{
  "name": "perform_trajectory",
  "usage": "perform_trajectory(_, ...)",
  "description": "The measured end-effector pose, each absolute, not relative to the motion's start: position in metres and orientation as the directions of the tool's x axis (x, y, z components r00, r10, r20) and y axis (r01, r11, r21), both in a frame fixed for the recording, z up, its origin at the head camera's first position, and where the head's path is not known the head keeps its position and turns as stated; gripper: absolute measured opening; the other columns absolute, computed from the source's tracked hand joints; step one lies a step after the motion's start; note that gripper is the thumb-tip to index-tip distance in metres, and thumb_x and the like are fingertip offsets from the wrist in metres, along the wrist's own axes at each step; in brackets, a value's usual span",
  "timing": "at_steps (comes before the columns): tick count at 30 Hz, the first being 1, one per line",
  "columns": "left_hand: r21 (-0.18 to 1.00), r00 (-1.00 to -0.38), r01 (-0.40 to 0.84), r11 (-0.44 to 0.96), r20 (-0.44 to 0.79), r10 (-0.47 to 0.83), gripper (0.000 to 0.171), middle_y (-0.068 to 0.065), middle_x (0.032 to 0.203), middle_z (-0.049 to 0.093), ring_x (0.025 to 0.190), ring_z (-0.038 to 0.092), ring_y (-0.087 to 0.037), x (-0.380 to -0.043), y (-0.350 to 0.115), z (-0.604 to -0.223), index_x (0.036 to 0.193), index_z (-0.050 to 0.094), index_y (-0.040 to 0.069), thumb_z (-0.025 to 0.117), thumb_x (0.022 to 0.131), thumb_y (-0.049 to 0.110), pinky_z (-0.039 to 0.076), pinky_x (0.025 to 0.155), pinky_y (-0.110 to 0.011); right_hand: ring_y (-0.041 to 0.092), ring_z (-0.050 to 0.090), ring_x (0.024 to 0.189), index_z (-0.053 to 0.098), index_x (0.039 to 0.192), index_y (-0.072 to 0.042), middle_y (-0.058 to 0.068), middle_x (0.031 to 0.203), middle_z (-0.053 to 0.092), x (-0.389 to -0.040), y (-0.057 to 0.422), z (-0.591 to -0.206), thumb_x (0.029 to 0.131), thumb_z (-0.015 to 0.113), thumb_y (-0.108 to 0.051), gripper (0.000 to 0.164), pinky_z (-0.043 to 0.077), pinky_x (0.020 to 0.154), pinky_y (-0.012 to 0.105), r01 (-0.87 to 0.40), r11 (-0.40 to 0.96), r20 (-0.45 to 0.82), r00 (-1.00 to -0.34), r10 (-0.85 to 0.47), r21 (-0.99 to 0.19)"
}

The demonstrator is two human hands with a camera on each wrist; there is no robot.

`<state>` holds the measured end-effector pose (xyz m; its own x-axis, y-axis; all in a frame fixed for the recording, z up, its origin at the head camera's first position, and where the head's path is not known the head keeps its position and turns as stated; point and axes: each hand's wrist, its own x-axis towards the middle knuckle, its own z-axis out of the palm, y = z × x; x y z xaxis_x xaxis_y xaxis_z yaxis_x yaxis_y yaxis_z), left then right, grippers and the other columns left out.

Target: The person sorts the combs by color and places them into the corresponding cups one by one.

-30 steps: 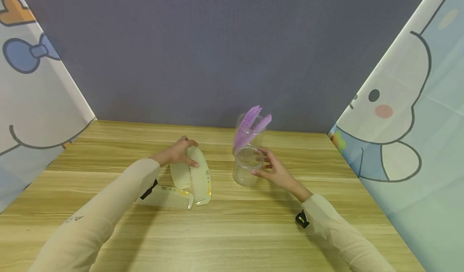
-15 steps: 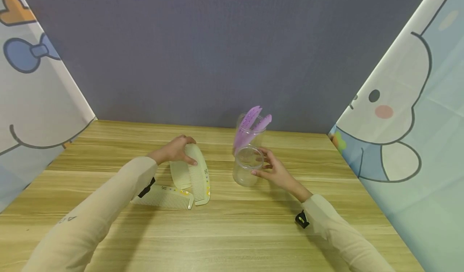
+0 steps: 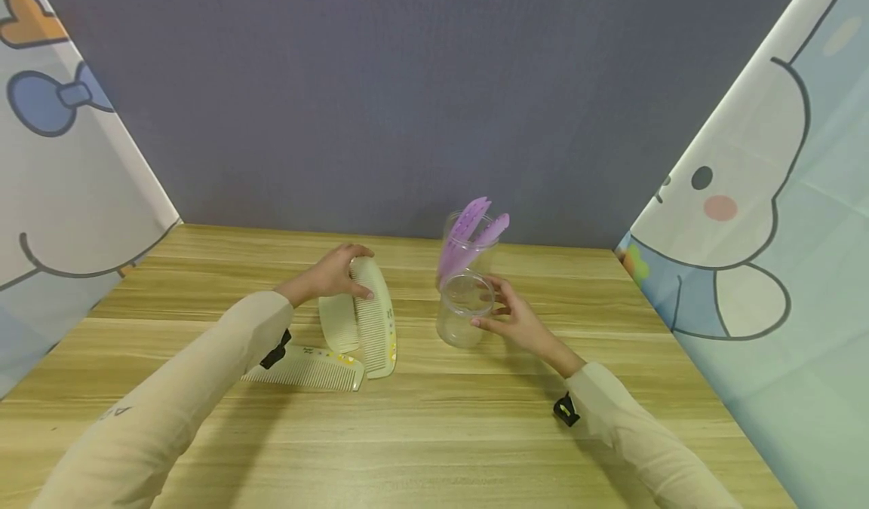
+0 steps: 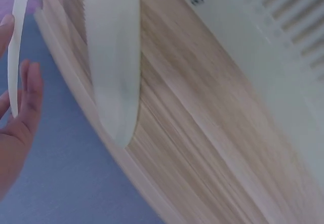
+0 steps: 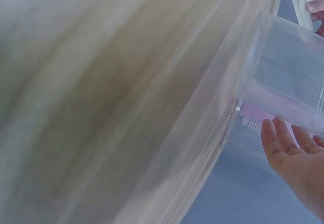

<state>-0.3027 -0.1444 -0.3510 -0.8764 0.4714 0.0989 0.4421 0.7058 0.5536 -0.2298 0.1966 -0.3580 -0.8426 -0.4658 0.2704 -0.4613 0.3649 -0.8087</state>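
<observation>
Sleeves (image 3: 634, 426) in pale cream reach in toward both wrists, a small black band (image 3: 566, 411) showing at each cuff. On the near side of the left hand (image 3: 334, 271) we see a flat comb (image 3: 315, 372) lying on the wood-grained bench (image 3: 434, 433), teeth toward us, its outer end hidden behind the left cuff. The left hand is drawn narrow, pinching the held comb (image 3: 376, 320) near its upper end between thumb and fingers; that comb runs from the hand toward us, teeth on its left, coloured decoration along its right edge, and we cannot tell whether its lower end touches the bench. Just beside it, partly hidden below the same hand, we make out a third pale comb (image 3: 338, 326). The right hand (image 3: 512, 317) curves round a clear cup (image 3: 456, 334), thumb toward us and fingers toward the far side; the cup stands upright between the two hands, on the right hand's inner side. Just beyond the right hand we find a second clear cup (image 3: 485, 260) with purple combs (image 3: 465, 226) leaning up past its rim. Past both hands rises a grey wall (image 3: 407, 102), and cartoon-printed panels (image 3: 720, 283) flank them on the outer sides.
</observation>
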Motion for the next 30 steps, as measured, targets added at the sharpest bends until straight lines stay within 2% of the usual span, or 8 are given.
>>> perform_trajectory(6,0.649,-0.889,0.408,0.643,0.121,0.442,0.07,-0.026,0.134,0.038,0.072,0.057,-0.02,-0.3,-0.139,-0.345,0.132,0.041,-0.003,0.076,0.074,0.015,0.05,0.064,-0.028,0.051,0.045,0.113,0.026,0.136,0.008,0.034,0.133,0.038,-0.231,0.197,-0.36,0.078,0.068,0.002,0.072,0.044,0.089,0.056,-0.46,0.359,0.272,-0.843,-0.464,-0.812)
perform_trajectory(9,0.718,-0.899,0.364,0.594,0.103,0.426,0.066,-0.022,0.137,0.038,0.069,0.062,-0.021,-0.298,-0.138,-0.342,0.134,0.039,0.001,0.072,0.077,0.011,0.051,0.064,-0.028,0.051,0.045,0.113,0.026,0.136,0.008,0.034,0.133,0.038,-0.231,0.197,-0.36,0.077,0.068,0.002,0.072,0.044,0.089,0.056,-0.459,0.357,0.273,-0.844,-0.462,-0.814)
perform_trajectory(12,0.761,-0.903,0.344,0.55,0.108,0.417,0.063,-0.02,0.139,0.038,0.081,0.065,-0.025,-0.297,-0.137,-0.34,0.135,0.038,0.004,0.069,0.08,0.009,0.053,0.068,-0.03,0.051,0.044,0.114,0.026,0.136,0.008,0.034,0.133,0.038,-0.231,0.197,-0.36,0.077,0.068,0.002,0.073,0.044,0.089,0.057,-0.451,0.355,0.269,-0.848,-0.458,-0.819)
perform_trajectory(16,0.796,-0.906,0.337,0.503,0.129,0.403,0.06,-0.019,0.138,0.036,0.095,0.063,-0.032,-0.295,-0.135,-0.337,0.136,0.037,0.008,0.065,0.083,0.008,0.054,0.073,-0.038,0.051,0.045,0.113,0.026,0.136,0.009,0.035,0.133,0.038,-0.23,0.197,-0.36,0.077,0.068,0.002,0.073,0.044,0.089,0.058,-0.448,0.352,0.269,-0.85,-0.454,-0.822)
perform_trajectory(20,0.832,-0.906,0.337,0.44,0.159,0.393,0.057,-0.019,0.132,0.037,0.098,0.061,-0.034,-0.295,-0.132,-0.332,0.136,0.039,0.009,0.063,0.084,0.006,0.054,0.076,-0.044,0.05,0.044,0.114,0.027,0.136,0.009,0.035,0.133,0.038,-0.229,0.197,-0.359,0.077,0.068,0.002,0.072,0.044,0.088,0.058,-0.456,0.354,0.276,-0.847,-0.454,-0.817)
perform_trajectory(25,0.834,-0.894,0.384,0.395,0.23,0.384,0.053,-0.019,0.119,0.046,0.096,0.061,-0.033,-0.295,-0.126,-0.325,0.133,0.043,0.009,0.063,0.084,0.005,0.054,0.076,-0.038,0.05,0.044,0.115,0.027,0.136,0.009,0.035,0.133,0.038,-0.229,0.197,-0.359,0.077,0.068,0.002,0.072,0.044,0.088,0.058,-0.464,0.359,0.281,-0.844,-0.457,-0.809)
perform_trajectory(30,0.782,-0.867,0.474,0.405,0.334,0.37,0.051,-0.02,0.111,0.058,0.092,0.064,-0.032,-0.295,-0.122,-0.316,0.129,0.047,0.009,0.065,0.082,0.004,0.055,0.075,-0.039,0.05,0.044,0.115,0.026,0.136,0.008,0.034,0.133,0.038,-0.229,0.197,-0.359,0.077,0.068,0.002,0.073,0.044,0.088,0.058,-0.463,0.363,0.278,-0.844,-0.458,-0.808)
